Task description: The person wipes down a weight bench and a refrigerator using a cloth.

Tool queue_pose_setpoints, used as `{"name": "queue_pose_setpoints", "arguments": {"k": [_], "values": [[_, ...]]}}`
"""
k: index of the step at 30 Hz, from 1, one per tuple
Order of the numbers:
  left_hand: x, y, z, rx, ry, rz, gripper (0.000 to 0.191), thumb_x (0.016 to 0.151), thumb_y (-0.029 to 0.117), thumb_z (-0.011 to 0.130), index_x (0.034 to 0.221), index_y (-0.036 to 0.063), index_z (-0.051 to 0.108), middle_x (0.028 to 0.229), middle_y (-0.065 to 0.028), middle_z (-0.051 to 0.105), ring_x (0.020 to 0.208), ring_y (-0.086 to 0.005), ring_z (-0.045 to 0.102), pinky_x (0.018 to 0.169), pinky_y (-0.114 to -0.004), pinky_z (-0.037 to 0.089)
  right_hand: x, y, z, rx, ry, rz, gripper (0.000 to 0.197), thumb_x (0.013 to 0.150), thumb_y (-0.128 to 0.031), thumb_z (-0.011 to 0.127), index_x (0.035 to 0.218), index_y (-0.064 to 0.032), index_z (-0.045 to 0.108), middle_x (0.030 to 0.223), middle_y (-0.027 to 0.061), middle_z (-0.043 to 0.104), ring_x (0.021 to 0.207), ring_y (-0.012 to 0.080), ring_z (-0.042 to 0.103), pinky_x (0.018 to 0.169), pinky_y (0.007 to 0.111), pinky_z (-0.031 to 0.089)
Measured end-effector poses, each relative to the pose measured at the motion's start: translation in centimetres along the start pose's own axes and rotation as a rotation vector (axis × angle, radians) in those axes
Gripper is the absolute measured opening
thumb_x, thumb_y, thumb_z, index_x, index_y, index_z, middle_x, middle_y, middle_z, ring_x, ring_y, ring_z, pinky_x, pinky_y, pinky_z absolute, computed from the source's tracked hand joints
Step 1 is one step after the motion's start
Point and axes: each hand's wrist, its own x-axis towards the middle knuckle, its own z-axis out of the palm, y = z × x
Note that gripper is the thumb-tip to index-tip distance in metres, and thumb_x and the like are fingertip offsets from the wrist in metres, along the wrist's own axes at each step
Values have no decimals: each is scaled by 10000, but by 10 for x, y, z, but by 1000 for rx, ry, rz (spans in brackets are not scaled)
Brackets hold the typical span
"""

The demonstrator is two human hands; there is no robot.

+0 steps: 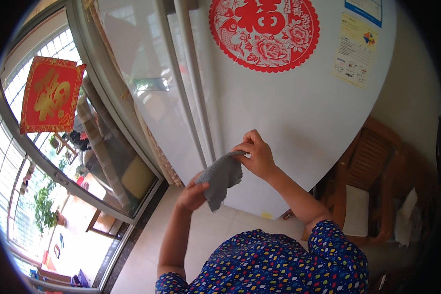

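A grey cleaning cloth [222, 178] with a scalloped edge hangs between my two hands, in front of a white double-door refrigerator [264, 121]. My left hand [193, 194] grips the cloth's left side, thumb on top. Higher up and to the right, my right hand [258, 154] pinches the opposite edge between thumb and fingers. From this grip the cloth droops in folds. Two long vertical door handles [194, 81] run down the refrigerator just beyond my hands. Whether the cloth touches the door cannot be told.
A round red-and-white paper decoration [266, 36] and a printed label [354, 51] are on the refrigerator door. At right stands a wooden armchair [375, 158]. A glass sliding door [106, 172] with a red hanging sign [51, 95] is at left, potted plants [46, 209] beyond it.
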Motion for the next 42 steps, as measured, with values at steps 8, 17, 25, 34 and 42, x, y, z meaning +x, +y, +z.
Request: {"name": "queue_pose_setpoints", "arguments": {"k": [8,17,25,34,42], "values": [[40,-57,35,-336,-49,159,719,934,592,401,1311,-18,459,1420,-154,400,1280,-329,431,1028,-480,373,-41,13,9,518,32,496,139,962,-100,518,1094,-69,550,833,33,593,709,86,605,580,243,519],[56,-95,47,-123,248,-37,366,987,262,474,1265,24,480,1125,-99,590,1069,-203,567,925,-368,456,-90,-4,-1,1233,49,878,229,953,-115,479,1173,-150,531,1073,16,536,1023,111,525,866,261,445],[98,-38,80,-160,587,379,437,980,118,432,1398,30,343,1214,-86,552,1040,-213,577,878,-350,489,-83,3,-88,-48,377,317,431,798,35,605,1207,-64,511,1185,89,534,1061,214,556,848,330,478],[246,-8,63,1349,968,967,668,941,367,477,1429,-43,276,1312,-283,344,1337,-553,180,1073,-609,196,-35,22,-151,-698,414,-125,323,774,18,607,1085,-68,615,1290,145,471,1192,332,459,952,416,426],[266,76,67,1298,996,1201,646,975,446,360,1416,-25,335,1424,-291,300,1324,-510,252,1077,-589,186,-27,73,-186,-1017,443,-308,262,866,-79,563,1123,-70,615,1368,164,457,1263,365,393,1044,462,325]]}}
